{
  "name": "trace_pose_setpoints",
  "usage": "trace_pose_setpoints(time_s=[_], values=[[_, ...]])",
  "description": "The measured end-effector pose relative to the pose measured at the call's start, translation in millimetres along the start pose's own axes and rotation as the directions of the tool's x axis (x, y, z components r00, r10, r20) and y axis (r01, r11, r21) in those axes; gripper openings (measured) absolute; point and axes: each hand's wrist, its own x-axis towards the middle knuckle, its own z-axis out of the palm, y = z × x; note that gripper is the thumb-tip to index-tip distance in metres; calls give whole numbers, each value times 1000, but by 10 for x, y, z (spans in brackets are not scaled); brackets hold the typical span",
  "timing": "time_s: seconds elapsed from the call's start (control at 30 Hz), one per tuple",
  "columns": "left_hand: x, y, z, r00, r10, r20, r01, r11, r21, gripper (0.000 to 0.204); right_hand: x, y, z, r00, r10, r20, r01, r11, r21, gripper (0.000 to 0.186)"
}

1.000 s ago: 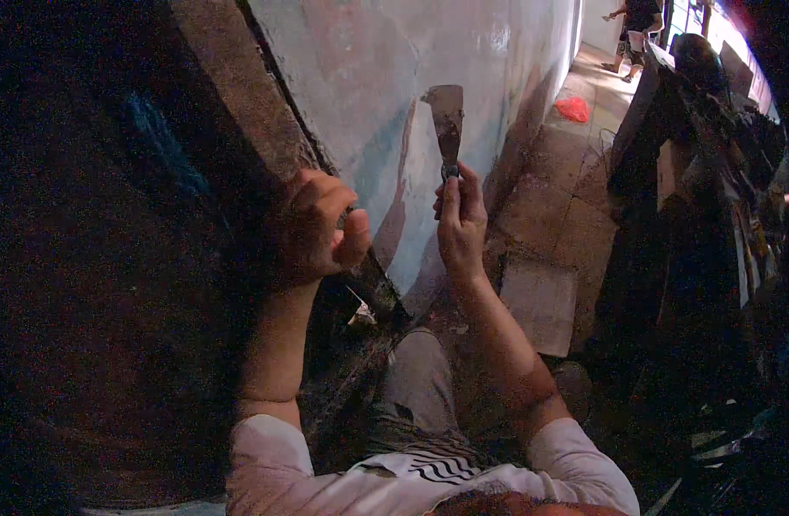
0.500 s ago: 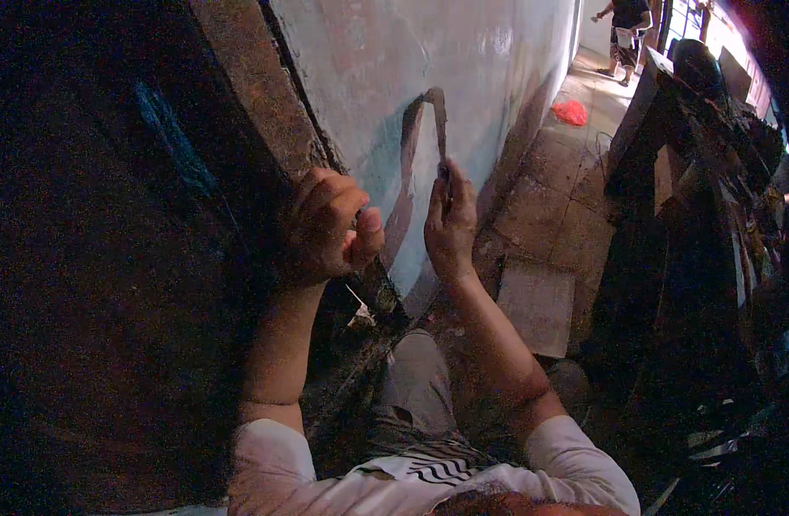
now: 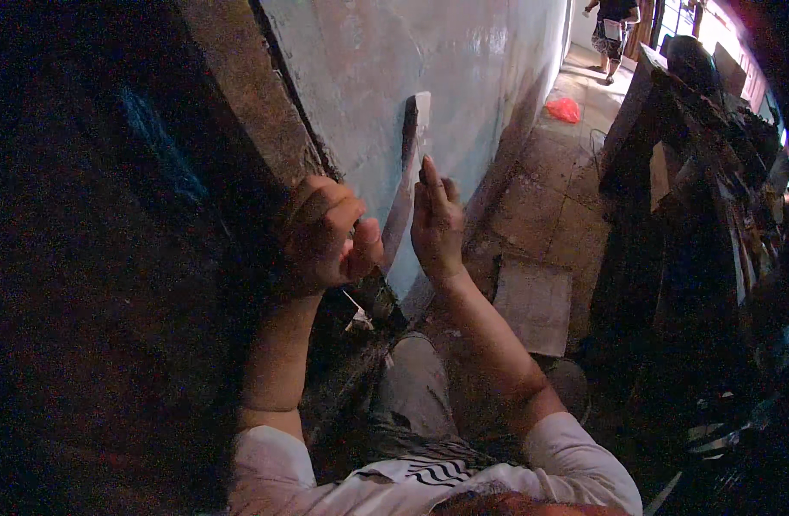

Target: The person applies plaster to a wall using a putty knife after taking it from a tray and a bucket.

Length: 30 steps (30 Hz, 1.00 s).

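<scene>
My right hand (image 3: pixel 437 228) is raised before a pale bluish-white wall (image 3: pixel 351 52), its fingers wrapped round a slim, flat-bladed tool like a putty knife (image 3: pixel 421 112). Upward from my fingers, the tool's blade catches light at its whitish end, close to the wall. A long shadow falls on the wall to its left. My left hand (image 3: pixel 330 230) is closed in a fist beside the wall's left edge. Something small and dark shows between its thumb and fingers, but its kind is hidden.
A brown edge strip (image 3: pixel 235 69) borders the wall on the left, with deep darkness beyond. A pale slab (image 3: pixel 534 307) lies on the tiled floor near my knee. Farther off are a red bag (image 3: pixel 563 109) and a standing person (image 3: pixel 612 34). Dark piled boards (image 3: pixel 670 172) line the right.
My right hand has shifted slightly left with the tool, whose blade has turned from dark to brightly lit. My left hand stays closed in nearly the same place. The far person has moved slightly.
</scene>
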Motion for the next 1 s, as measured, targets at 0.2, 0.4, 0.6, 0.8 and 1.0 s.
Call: trace_pose_setpoints(time_s=[0.2,0.4,0.6,0.8,1.0], values=[[-67,-31,-12,999,46,1,-46,999,18,18,-31,0,-16,997,-56,57,56,998,-13,43],[-5,12,-61,1000,18,3,-18,999,27,16,41,-105,-151,987,16,162,-9,999,-45,43],[117,10,-91,1000,-1,26,0,999,50,12,85,-249,-273,973,29,228,-29,1000,-4,41],[252,6,-126,999,-22,26,20,996,88,10,14,-316,-370,955,115,272,-114,993,-19,40],[142,-8,-176,1000,16,13,-17,999,51,10,50,-267,-270,999,16,29,-16,1000,-8,41]])
